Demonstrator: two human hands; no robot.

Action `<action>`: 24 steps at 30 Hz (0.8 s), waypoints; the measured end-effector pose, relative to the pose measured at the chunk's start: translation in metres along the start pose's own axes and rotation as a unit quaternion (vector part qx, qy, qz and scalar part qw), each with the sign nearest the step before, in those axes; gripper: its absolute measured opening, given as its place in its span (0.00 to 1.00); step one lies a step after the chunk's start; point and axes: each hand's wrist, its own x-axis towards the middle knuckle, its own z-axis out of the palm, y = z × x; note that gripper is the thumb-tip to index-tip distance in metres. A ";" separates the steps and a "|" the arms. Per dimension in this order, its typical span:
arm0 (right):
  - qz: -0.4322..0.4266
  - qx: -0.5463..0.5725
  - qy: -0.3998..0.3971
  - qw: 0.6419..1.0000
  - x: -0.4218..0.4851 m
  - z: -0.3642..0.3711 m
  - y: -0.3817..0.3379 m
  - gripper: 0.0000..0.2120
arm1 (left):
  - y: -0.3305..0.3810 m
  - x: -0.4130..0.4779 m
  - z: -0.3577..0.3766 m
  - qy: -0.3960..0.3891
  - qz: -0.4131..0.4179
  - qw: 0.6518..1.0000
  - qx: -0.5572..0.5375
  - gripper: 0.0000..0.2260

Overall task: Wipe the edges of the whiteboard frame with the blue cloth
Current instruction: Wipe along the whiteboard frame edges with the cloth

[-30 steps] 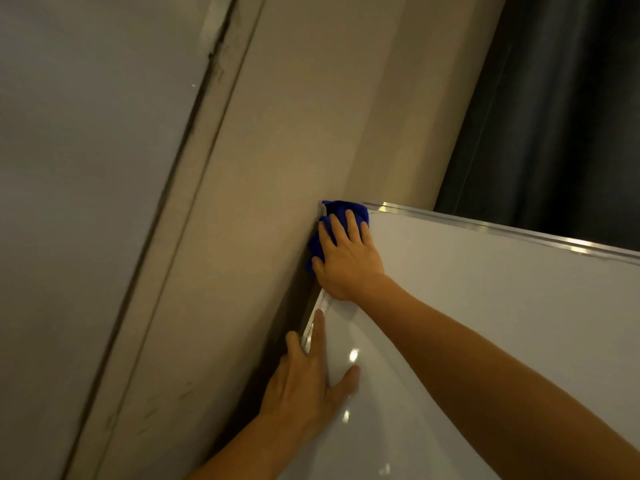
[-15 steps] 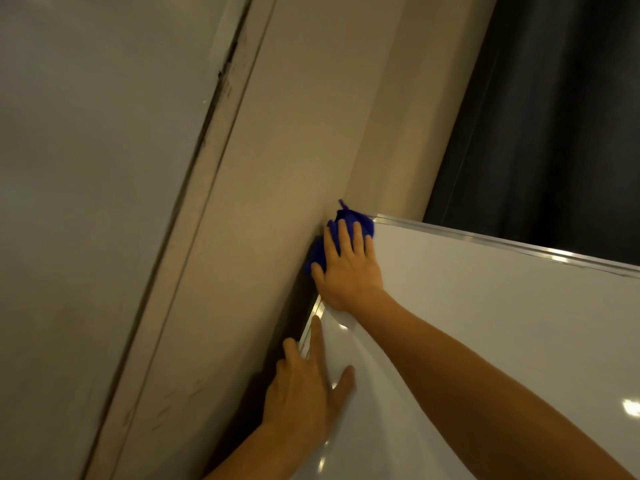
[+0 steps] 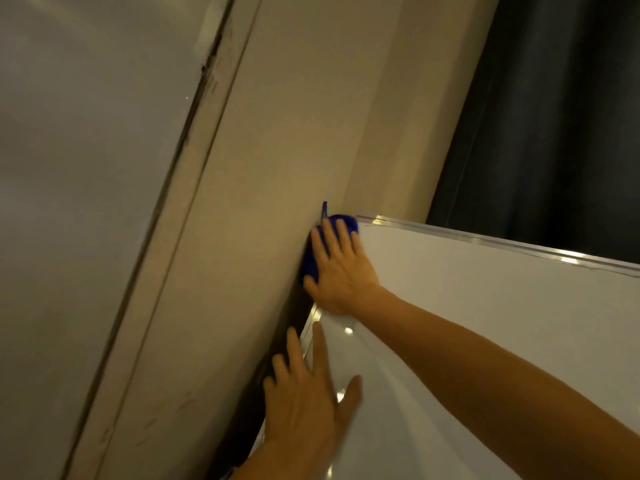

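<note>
The whiteboard [image 3: 485, 323] fills the lower right, with a shiny metal frame [image 3: 502, 242] along its top edge and down its left side. My right hand [image 3: 341, 268] lies flat over the blue cloth [image 3: 310, 261] at the board's top-left corner, pressing it onto the frame; cloth shows above the fingertips and beside the thumb. Lower on the left edge, my left hand [image 3: 306, 400] rests flat with fingers spread, some on the board and some over the frame. It holds nothing.
A beige wall [image 3: 277, 168] stands right against the board's left edge, leaving a dark narrow gap [image 3: 256, 393]. A grey panel [image 3: 86, 168] lies further left. Dark curtains [image 3: 554, 116] hang behind the board's top edge.
My right hand has stayed at the top-left corner, shifting the cloth slightly so a tip of it sticks up above the corner. The left hand has stayed on the left edge.
</note>
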 end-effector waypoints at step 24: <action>0.036 0.056 0.068 0.995 0.031 -0.006 0.092 0.28 | 0.083 0.086 -0.012 0.102 0.103 0.989 0.013 0.45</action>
